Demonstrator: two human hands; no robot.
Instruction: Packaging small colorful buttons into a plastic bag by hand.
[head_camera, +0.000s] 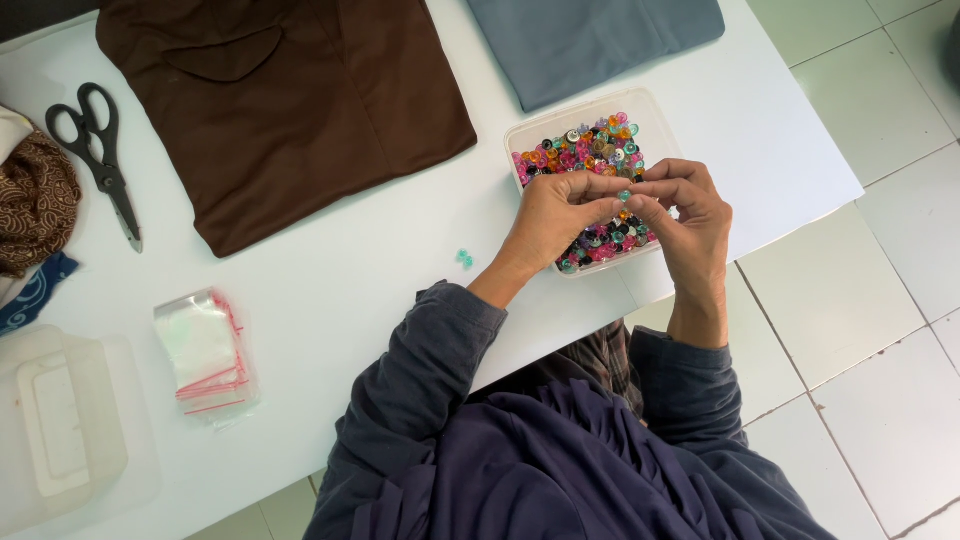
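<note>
Clear plastic marks the far left: a lid (60, 430) lies flat at the table's (380, 290) corner, and just right of it a small stack of zip bags (205, 355) with red seals. Above them black scissors (100, 150) point their blades toward the near edge. A brown folded cloth (290, 110) and a grey cloth (590, 40) lie further along. A loose teal button (464, 258) rests on the bare table, near the left wrist.

Over the clear tub of mixed buttons (590, 150), the left hand (555, 220) and right hand (690, 220) meet, fingertips of both pinched around one small teal button (624, 195), held just above the heap. It is round, so it shows no long axis; which way its face turns is too small to tell.

Handling it well likely means a light pinch at the rim, hands kept low over the tub so a slip falls back in rather than rolling off the table.
</note>
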